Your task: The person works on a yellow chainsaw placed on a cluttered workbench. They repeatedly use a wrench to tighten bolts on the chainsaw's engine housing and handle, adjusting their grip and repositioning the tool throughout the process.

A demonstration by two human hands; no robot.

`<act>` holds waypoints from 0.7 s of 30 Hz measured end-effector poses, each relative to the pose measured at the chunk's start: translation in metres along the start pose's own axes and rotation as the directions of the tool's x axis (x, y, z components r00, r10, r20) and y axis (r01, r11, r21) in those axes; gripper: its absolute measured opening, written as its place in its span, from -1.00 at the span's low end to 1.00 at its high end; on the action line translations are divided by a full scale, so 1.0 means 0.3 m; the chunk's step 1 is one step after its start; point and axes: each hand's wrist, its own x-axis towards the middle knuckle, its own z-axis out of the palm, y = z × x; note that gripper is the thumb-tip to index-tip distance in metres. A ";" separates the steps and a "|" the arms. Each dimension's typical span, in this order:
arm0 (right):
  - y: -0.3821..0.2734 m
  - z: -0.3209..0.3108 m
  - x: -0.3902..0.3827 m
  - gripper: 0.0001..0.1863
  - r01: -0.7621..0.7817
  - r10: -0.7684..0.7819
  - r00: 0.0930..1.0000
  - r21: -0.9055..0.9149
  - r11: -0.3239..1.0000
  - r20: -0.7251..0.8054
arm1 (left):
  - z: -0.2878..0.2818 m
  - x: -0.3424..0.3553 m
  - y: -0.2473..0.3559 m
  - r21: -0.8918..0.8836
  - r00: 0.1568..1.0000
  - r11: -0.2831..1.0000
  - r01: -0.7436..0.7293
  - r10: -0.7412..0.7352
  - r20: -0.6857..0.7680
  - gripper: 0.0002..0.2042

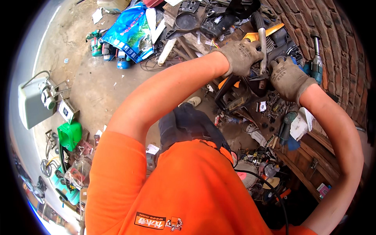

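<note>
An orange-and-black power machine (pixel 270 30), partly taken up by black housing parts, lies on the cluttered bench at the upper right. A metal handle bar (pixel 263 50) with a black grip (pixel 257 21) rises along it. My left hand (pixel 241 58), in a grey-brown work glove, has its fingers curled against this bar. Just right of the bar is my right hand (pixel 290 77), gloved the same way. Its fingers are bent in at the machine's dark side, and what they hold is hidden.
A blue-green drill-like tool (pixel 317 66) stands against the brick wall (pixel 333 43). Another dark green power tool (pixel 288 124) lies on the bench. A blue plastic bag (pixel 131 33), a green bin (pixel 69 135) and a fan-like grille (pixel 246 174) surround me. A black cable (pixel 270 186) hangs by my side.
</note>
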 end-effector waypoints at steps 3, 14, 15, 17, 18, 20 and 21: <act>0.011 0.038 -0.013 -0.67 -0.019 0.008 0.998 0.169 0.985 0.065 | 0.006 -0.001 0.001 -0.045 1.000 0.999 -0.006 0.007 0.029 -0.56; -0.286 0.048 -0.051 -0.64 -0.432 0.432 0.899 -0.008 0.902 0.076 | 0.008 0.001 0.001 -0.011 0.998 0.999 -0.038 0.038 0.050 -0.53; -0.292 0.039 -0.045 -0.63 -0.444 0.442 0.893 0.008 0.896 0.082 | 0.011 0.002 0.001 -0.015 0.998 0.999 -0.051 0.052 0.042 -0.52; -0.304 0.018 -0.047 -0.62 -0.477 0.470 0.876 0.043 0.878 0.110 | 0.014 0.010 0.009 -0.030 0.996 0.997 -0.071 0.072 0.054 -0.50; -0.295 -0.005 -0.053 -0.63 -0.467 0.431 0.877 0.160 0.870 0.214 | 0.013 0.015 0.014 -0.041 0.994 0.996 -0.077 0.080 0.076 -0.49; -0.172 -0.067 0.009 -0.64 -0.359 0.252 0.915 0.354 0.864 0.314 | -0.006 -0.005 -0.029 -0.010 0.998 1.000 0.015 -0.014 0.059 -0.49; -0.137 -0.051 0.006 -0.65 -0.386 0.248 0.914 0.499 0.776 0.322 | 0.001 -0.006 -0.033 -0.008 0.999 1.000 -0.003 0.004 0.044 -0.49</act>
